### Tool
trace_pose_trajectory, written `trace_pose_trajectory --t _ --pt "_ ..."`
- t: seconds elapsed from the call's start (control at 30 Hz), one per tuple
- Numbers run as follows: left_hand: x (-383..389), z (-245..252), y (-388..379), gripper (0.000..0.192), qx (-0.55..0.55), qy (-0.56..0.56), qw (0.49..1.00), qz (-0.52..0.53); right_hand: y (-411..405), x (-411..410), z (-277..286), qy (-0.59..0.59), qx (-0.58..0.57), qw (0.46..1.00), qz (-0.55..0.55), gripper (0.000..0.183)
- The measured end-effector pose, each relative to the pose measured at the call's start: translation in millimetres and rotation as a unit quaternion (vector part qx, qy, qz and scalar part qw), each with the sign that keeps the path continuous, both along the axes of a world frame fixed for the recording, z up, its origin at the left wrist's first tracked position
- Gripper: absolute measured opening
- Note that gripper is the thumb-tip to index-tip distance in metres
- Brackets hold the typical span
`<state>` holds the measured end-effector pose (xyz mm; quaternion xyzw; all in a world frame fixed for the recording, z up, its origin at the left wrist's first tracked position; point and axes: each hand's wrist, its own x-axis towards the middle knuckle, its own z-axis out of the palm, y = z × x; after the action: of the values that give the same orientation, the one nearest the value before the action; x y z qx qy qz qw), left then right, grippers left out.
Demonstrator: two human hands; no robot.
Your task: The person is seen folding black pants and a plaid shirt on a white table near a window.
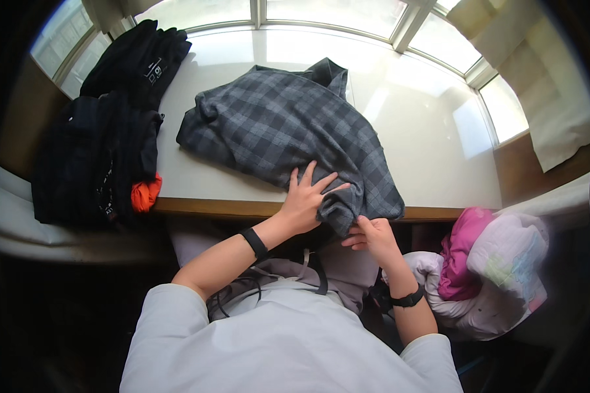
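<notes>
A grey and black plaid shirt (285,118) lies spread on the white tabletop (432,132), its collar (329,76) pointing towards the windows. One bunched part of it, which looks like a sleeve end (341,209), hangs over the table's front edge. My left hand (307,201) rests on the near side of the shirt with its fingers spread, pressing the cloth. Lower right, my right hand (373,238) pinches the edge of that bunched part between thumb and fingers.
Dark folded clothes (93,157) are piled at the left, with an orange piece (146,194) sticking out. Behind them stands more black clothing (142,64). Pink cloth (464,255) and white bedding (508,250) lie at the lower right. Windows (334,17) border the far side; a curtain (535,73) hangs right.
</notes>
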<state>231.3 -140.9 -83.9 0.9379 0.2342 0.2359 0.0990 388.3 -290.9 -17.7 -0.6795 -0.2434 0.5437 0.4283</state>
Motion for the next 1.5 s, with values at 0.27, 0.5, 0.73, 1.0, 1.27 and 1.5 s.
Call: trace_pose_trajectory --t 0.27,0.5,0.73,1.0,1.27,1.5 --pt "-53 24 29 0.047 -0.160 0.003 0.977 -0.137 -31 73 71 -0.125 -0.034 0.987 0.091 0.066" --pt "-112 43 39 0.040 -0.174 -0.165 0.962 -0.128 71 90 73 -0.381 0.278 0.879 0.061 0.040" --pt "-134 54 26 0.025 -0.107 -0.230 0.961 -0.107 93 55 -39 -0.511 0.127 0.779 0.341 0.068" --pt "-127 87 19 0.022 -0.203 -0.250 0.945 -0.053 48 55 18 -0.475 0.288 0.801 0.222 0.069" --pt "-122 67 21 0.031 -0.310 -0.287 0.906 -0.027 -11 32 -40 -0.603 0.299 0.683 0.285 0.096" --pt "-164 33 21 0.045 -0.240 -0.158 0.955 -0.074 10 16 -63 -0.551 0.438 0.688 0.173 0.058"
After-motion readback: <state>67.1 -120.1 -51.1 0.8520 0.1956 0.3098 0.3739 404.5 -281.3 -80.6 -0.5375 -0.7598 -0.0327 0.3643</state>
